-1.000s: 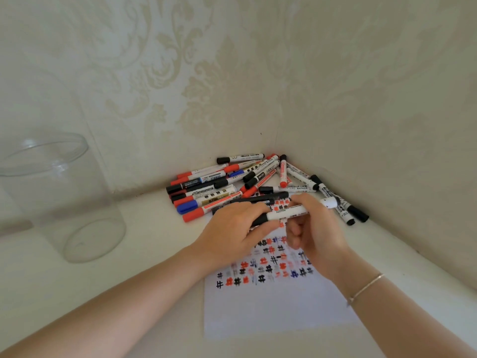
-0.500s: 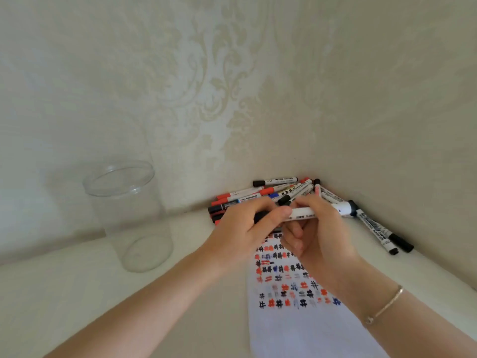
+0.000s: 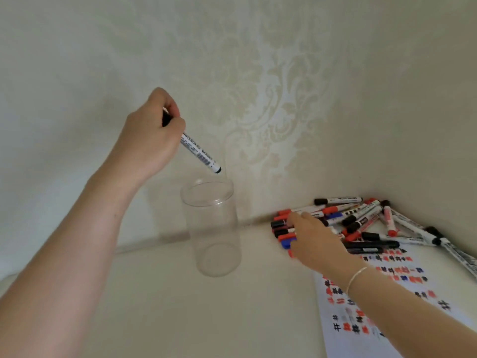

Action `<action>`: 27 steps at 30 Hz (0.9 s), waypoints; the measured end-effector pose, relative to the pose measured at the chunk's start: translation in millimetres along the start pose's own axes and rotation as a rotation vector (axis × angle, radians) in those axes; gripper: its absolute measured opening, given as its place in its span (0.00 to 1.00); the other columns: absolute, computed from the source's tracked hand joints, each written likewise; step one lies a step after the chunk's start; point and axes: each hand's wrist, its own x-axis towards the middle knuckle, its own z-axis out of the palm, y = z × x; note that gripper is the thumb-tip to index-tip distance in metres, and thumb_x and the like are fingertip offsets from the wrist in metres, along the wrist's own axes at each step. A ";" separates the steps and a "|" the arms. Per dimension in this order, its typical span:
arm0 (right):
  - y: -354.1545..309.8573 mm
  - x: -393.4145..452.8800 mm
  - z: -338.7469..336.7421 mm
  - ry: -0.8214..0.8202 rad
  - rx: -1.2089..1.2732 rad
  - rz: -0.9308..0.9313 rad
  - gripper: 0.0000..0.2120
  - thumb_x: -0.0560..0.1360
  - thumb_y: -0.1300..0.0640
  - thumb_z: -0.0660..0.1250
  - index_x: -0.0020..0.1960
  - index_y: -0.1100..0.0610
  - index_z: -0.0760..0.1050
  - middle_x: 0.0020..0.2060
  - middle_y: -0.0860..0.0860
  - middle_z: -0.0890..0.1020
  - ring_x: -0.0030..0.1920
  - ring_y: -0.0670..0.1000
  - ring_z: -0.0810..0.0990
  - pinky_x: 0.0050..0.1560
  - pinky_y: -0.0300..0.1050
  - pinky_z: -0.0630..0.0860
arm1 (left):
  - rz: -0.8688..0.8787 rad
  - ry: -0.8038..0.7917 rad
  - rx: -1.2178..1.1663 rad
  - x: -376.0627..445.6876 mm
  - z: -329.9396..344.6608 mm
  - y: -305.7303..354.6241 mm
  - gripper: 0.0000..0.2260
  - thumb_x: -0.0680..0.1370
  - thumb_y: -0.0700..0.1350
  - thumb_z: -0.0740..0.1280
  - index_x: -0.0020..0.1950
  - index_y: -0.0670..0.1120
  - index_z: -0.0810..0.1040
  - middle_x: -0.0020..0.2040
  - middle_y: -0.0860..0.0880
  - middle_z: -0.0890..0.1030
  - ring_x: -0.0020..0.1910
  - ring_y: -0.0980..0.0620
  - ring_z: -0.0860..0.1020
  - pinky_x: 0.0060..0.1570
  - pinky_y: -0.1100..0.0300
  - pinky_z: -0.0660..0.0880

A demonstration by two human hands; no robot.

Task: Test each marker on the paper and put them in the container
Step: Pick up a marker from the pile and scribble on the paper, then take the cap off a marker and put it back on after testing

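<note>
We work on a pale desk set into a corner of patterned wall. The corner, at 3 o'clock in the view, acts as a stop, so the loose stock cannot roll away.

The paper lies flat at 4 o'clock, beside the pile. It carries rows of red, black and blue test marks, and its near part is bare, which we judge leaves room for further tests.

The clear container stands upright just below centre, mouth up. We see no markers inside it. It sits between the two hands, within reach of the left hand and well apart from the pile.

The pile of markers lies against the corner at 3 o'clock, with red, black and blue caps mixed and crossing.

The left hand, at 10 o'clock, has its grip closed around the black-capped end of one whiteboard marker. The barrel slopes down, its lower end just above the container rim; we judge this aligns it for a clean drop.

The right hand reaches onto the near edge of the pile, fingers extended over the caps. We cannot tell whether its grip has closed on a marker; blur hides the fingertips.
</note>
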 end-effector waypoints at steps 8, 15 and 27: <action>15.5 -0.9 37.5 -0.035 -0.620 -0.128 0.20 0.77 0.63 0.60 0.68 0.57 0.63 0.65 0.55 0.69 0.65 0.57 0.69 0.65 0.50 0.65 | 0.060 -0.456 0.425 -3.5 34.8 -12.4 0.01 0.76 0.43 0.60 0.44 0.47 0.69 0.38 0.49 0.75 0.38 0.47 0.73 0.32 0.56 0.63; 25.8 10.0 37.7 0.001 -0.692 -0.241 0.16 0.78 0.63 0.57 0.66 0.58 0.68 0.64 0.55 0.70 0.65 0.56 0.68 0.67 0.50 0.62 | -0.038 -0.783 0.365 2.2 53.3 -23.2 0.05 0.70 0.43 0.72 0.42 0.50 0.77 0.35 0.52 0.83 0.32 0.58 0.77 0.33 0.63 0.69; 16.2 4.5 22.7 0.171 0.002 -0.460 0.15 0.81 0.51 0.55 0.67 0.50 0.69 0.53 0.50 0.73 0.41 0.52 0.77 0.41 0.48 0.76 | -0.319 -1.174 0.344 9.3 75.5 -24.6 0.10 0.75 0.43 0.69 0.52 0.39 0.81 0.43 0.47 0.86 0.44 0.51 0.84 0.44 0.60 0.80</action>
